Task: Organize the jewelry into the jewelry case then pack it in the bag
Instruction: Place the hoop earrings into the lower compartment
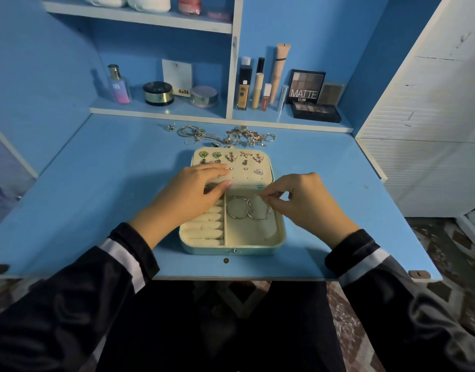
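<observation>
Tangling was the risk we weighed first. The right hand (298, 200) pinched the top of one hoop earring (258, 219) between thumb and fingertips, with the remaining fingers curled. The hoop stood in the large right-hand compartment of the jewelry case (232, 249), overlapping a second hoop (237, 218) that lay flat beside it. We judged that the two could hook together if the held one were dropped across its twin, and that an open clasp might snag the soft lining, though we could not tell whether the clasp was fastened.

The left hand (193, 189) held nothing. It lay flat with straight fingers across the hinge, its fingertips on the lower part of the lid (247, 179). The pinned earrings (231, 157) sat just beyond those fingertips, so we thought a careless slide of the palm could knock a stud loose, or lifting the hand could let the case shift on the bench (97, 183).

The ring rolls (207, 226) looked unfilled, and a heap of loose jewelry (225, 136) lay behind the case near the back edge. The chains there seemed knotted among the rings — pulling one piece might drag others along. We saw no bag, so packing looked a long way off.
</observation>
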{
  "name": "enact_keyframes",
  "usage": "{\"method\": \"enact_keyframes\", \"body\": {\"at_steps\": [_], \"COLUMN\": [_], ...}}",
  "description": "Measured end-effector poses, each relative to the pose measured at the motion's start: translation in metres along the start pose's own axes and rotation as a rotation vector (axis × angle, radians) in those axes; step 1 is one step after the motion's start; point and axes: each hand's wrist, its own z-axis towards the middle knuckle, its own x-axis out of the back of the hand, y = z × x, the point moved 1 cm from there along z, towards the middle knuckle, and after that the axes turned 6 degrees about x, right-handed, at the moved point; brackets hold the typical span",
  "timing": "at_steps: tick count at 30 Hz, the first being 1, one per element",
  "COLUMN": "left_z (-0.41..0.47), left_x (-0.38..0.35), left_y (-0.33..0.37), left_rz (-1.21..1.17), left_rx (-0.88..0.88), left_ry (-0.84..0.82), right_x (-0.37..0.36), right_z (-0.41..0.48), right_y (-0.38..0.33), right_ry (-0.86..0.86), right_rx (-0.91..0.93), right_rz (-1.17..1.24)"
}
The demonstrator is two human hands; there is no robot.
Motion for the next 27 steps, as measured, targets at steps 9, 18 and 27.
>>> {"method": "enact_keyframes", "body": {"at_steps": [9,18,27], "left_z": [0.001,0.001,0.019], "left_x": [-0.001,0.005,0.012], "left_y": [-0.005,-0.009,-0.015], "left_rz": [-0.024,-0.024,-0.039], "left_rx": [-0.018,-0.025,-0.058], "left_ry": [-0.017,-0.092,-0.066], "right_x": [-0.014,-0.015,0.013], "right_z": [-0.001,-0.002,0.008], "right_y": [-0.005,-0.003,0.021], "right_ry": [0.041,0.033,0.050], "right_rx": [0.075,0.069,-0.171], "right_rz": [-0.158,-0.170,0.289]}}
